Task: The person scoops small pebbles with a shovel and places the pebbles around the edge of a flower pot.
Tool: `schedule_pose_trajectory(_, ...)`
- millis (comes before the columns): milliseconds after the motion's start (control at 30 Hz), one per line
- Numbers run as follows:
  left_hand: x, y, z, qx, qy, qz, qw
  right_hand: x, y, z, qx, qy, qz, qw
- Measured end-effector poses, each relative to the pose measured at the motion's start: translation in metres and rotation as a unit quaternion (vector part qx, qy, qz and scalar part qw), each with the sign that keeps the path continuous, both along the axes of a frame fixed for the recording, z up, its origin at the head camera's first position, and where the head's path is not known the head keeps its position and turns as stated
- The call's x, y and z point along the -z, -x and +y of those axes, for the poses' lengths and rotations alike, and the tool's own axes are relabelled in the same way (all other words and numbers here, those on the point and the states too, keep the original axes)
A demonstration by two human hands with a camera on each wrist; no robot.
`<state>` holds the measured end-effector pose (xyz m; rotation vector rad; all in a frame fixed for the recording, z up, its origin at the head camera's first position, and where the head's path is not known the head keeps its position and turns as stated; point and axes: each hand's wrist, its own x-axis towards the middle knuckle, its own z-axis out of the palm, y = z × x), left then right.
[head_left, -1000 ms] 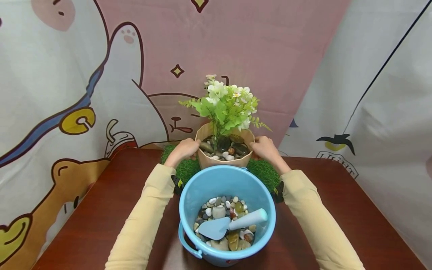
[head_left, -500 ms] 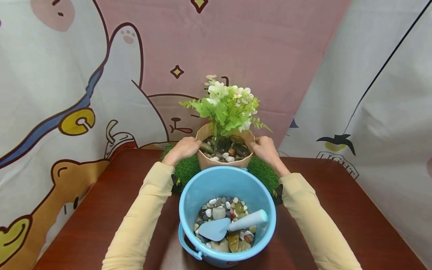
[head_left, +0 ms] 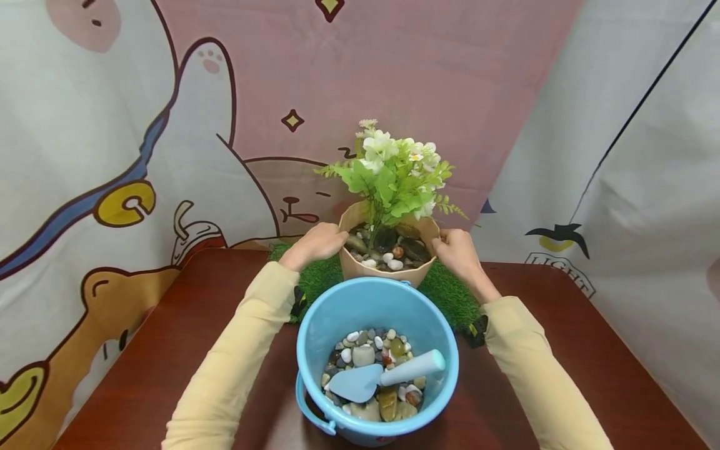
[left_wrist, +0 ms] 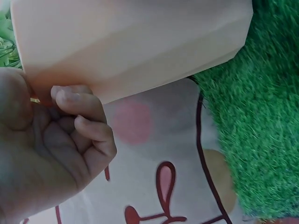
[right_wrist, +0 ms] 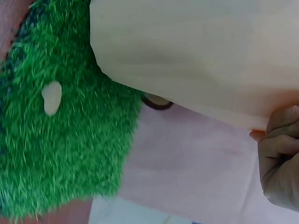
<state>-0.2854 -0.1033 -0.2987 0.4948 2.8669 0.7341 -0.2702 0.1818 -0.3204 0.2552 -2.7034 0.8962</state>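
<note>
A beige faceted flowerpot stands at the back of the table, over a green turf mat. It holds an artificial plant with white flowers and dark and white stones. My left hand pinches the pot's left rim between thumb and curled fingers; the left wrist view shows the hand at the pot's edge. On the opposite side, my right hand grips the right rim, its curled fingers visible in the right wrist view. The pot's base sits close over the turf mat.
In front of the pot stands a light blue bucket with pebbles and a blue trowel inside. One pale pebble lies on the turf. A reddish-brown table extends to both sides; a printed cloth hangs behind.
The pot, with the plant and stones in it, has shifted a little to the right, and both hands have moved with it. The bucket and trowel stay put.
</note>
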Motion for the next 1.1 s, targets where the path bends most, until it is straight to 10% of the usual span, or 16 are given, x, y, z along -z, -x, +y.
schedule_pose_trajectory(633,-0.01,0.018,0.054,0.163,0.011,-0.063,0.9846,-0.02,-0.032,0.064,0.039,-0.054,0.062,0.9959)
schedule_pose_trajectory(1100,-0.016,0.021,0.053,0.183,-0.012,-0.14,0.9731,-0.015,-0.037,0.059,0.074,-0.042,0.094,0.9919)
